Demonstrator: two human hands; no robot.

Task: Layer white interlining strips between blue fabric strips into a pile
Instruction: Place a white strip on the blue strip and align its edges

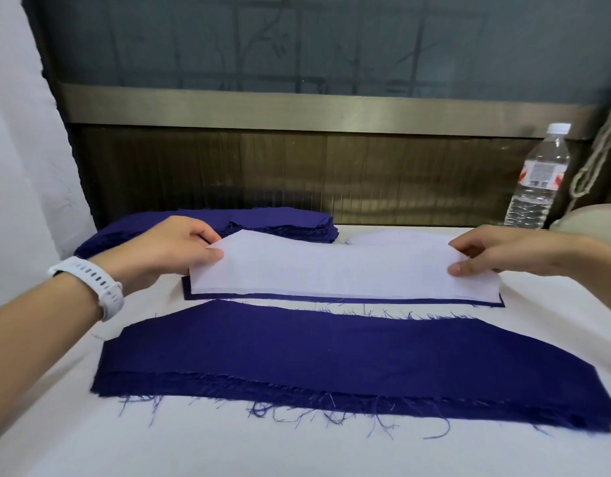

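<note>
White strip (338, 268) sat mid-table, laid on a blue strip (345, 299) whose edge showed as a thin border at 6 and 9 o'clock. Left hand (166, 251) pinched its 9 o'clock end, right hand (496, 249) pinched the 3 o'clock end — both ends slightly lifted, middle down. It looked light, thin and a bit papery: held its shape better than the blue, but likely to slide or crease, so end grips seemed right. Blue pile (331, 359) lay at 6 o'clock, soft, frayed, threads loose — better taken by the corners. Blue stack (263, 220) sat at 11 o'clock, white stack (376, 238) at 1, bottle (538, 180) at 2.
</note>
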